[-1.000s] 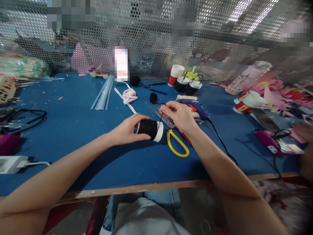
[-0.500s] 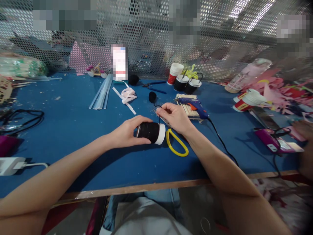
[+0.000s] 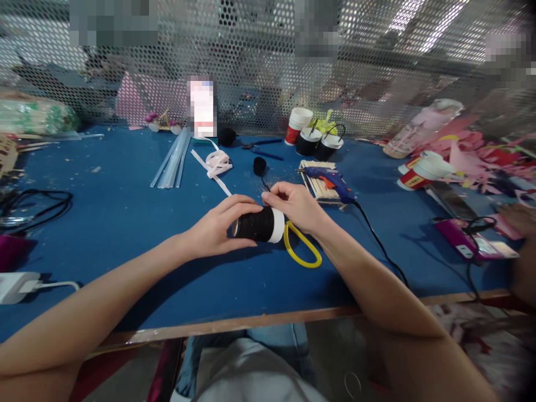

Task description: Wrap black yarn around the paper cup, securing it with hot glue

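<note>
Blue felt-covered table (image 3: 125,212) before perforated metal screen carries the work near its front edge. Left hand (image 3: 215,226) wraps fingers around the black-wound white paper cup (image 3: 259,224); right hand (image 3: 295,204) pinches the black yarn (image 3: 264,181) on it. Slack tension could let windings slip, or yarn snag the yellow-handled scissors (image 3: 301,251) just beside.

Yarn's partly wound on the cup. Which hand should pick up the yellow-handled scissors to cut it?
Right, probably. The right hand sits at the white rim of the cup, directly beside the scissors, whose yellow handle loop lies just below its wrist. The left hand grips the cup's far end and steadies it.
</note>
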A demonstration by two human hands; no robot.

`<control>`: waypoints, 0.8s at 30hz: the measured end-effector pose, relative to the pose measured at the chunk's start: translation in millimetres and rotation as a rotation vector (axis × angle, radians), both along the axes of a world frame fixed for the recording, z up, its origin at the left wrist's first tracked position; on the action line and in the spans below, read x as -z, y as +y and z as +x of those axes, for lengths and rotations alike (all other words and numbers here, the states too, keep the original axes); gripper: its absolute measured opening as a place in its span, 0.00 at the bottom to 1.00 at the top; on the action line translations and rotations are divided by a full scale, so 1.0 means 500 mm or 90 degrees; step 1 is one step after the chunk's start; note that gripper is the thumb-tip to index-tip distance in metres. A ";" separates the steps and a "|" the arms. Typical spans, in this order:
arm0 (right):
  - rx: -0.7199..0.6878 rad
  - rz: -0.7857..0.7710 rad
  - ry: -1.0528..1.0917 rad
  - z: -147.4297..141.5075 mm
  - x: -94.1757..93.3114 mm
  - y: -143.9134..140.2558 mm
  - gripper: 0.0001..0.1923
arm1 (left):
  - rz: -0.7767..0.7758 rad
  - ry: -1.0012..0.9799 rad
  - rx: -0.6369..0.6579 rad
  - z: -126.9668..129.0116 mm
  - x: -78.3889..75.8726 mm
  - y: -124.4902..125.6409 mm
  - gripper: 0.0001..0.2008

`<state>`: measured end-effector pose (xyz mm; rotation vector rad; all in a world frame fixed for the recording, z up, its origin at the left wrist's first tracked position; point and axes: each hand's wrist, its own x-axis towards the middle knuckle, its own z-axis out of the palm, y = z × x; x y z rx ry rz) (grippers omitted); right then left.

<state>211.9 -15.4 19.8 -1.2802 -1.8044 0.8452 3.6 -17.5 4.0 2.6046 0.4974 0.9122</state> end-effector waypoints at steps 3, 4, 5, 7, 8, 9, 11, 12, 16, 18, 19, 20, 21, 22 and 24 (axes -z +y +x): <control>0.010 0.013 0.002 0.000 -0.003 -0.002 0.17 | 0.037 -0.001 0.000 0.001 0.001 -0.001 0.26; 0.011 0.013 0.008 -0.001 -0.003 -0.003 0.17 | 0.049 -0.001 0.001 0.001 0.002 -0.001 0.26; 0.012 0.007 0.018 -0.001 -0.004 -0.004 0.17 | 0.061 -0.001 0.003 0.001 0.002 0.000 0.26; 0.016 -0.022 0.053 -0.002 -0.002 -0.007 0.17 | 0.083 -0.001 0.008 0.001 0.002 0.001 0.26; 0.020 -0.039 0.077 -0.003 0.001 -0.008 0.16 | 0.094 -0.001 0.009 0.000 0.002 0.002 0.25; 0.025 -0.054 0.102 -0.004 0.004 -0.008 0.16 | 0.103 0.001 0.009 0.000 0.002 0.003 0.25; 0.039 -0.074 0.152 -0.007 0.013 -0.007 0.15 | 0.118 0.006 0.005 0.001 0.004 0.005 0.23; 0.047 -0.077 0.174 -0.009 0.017 -0.006 0.15 | 0.122 0.011 0.001 0.001 0.006 0.006 0.23; 0.075 -0.040 0.206 -0.016 0.027 -0.003 0.13 | 0.071 0.032 -0.040 0.002 0.018 0.010 0.27; 0.103 0.035 0.171 -0.020 0.026 -0.005 0.12 | -0.011 0.024 -0.069 0.003 0.025 0.011 0.35; 0.118 0.080 0.146 -0.023 0.024 -0.008 0.11 | -0.069 0.013 -0.083 0.004 0.027 0.011 0.39; 0.130 0.122 0.121 -0.025 0.023 -0.010 0.10 | -0.134 0.000 -0.093 0.005 0.029 0.011 0.41; 0.139 0.155 0.098 -0.028 0.022 -0.013 0.10 | -0.201 -0.012 -0.098 0.005 0.030 0.010 0.41; 0.145 0.181 0.080 -0.031 0.022 -0.016 0.10 | -0.263 -0.022 -0.099 0.006 0.031 0.009 0.40; 0.146 0.208 0.060 -0.036 0.024 -0.020 0.10 | -0.340 -0.030 -0.098 0.008 0.032 0.006 0.33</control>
